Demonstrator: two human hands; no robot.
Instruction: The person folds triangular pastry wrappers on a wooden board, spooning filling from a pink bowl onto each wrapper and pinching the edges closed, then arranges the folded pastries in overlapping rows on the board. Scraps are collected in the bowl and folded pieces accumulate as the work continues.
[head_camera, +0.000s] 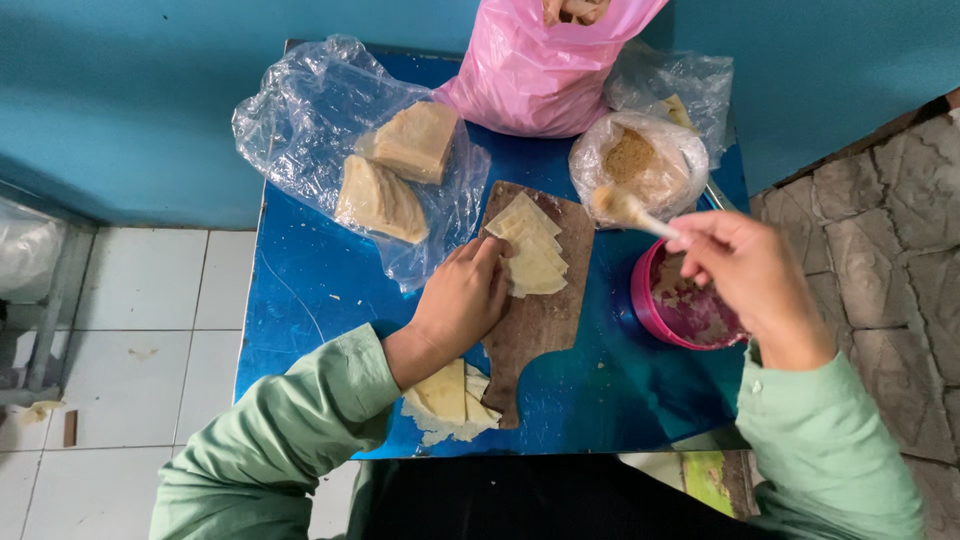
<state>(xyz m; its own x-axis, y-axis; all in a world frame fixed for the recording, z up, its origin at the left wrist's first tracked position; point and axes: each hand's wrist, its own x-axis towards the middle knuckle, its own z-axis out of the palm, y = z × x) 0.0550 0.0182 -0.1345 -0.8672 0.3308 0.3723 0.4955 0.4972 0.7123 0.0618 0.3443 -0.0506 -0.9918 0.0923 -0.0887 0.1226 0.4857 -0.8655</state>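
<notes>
A row of pale dough wrappers (532, 250) lies overlapped on a brown wooden board (540, 320) on the blue table (310, 290). My left hand (462, 300) rests at the board's left edge, fingertips touching the wrappers. My right hand (745, 270) grips a white spoon (625, 208) loaded with filling, raised over the gap between the board and a pink bowl (645, 310) that holds brownish filling. Both sleeves are light green.
A clear plastic bag (300, 120) with two stacks of wrappers lies at the back left. A pink bag (540, 70) and a clear bag of brown crumbs (640, 160) stand behind the board. More wrappers (450, 400) sit at the table's front edge. A teal wall is behind.
</notes>
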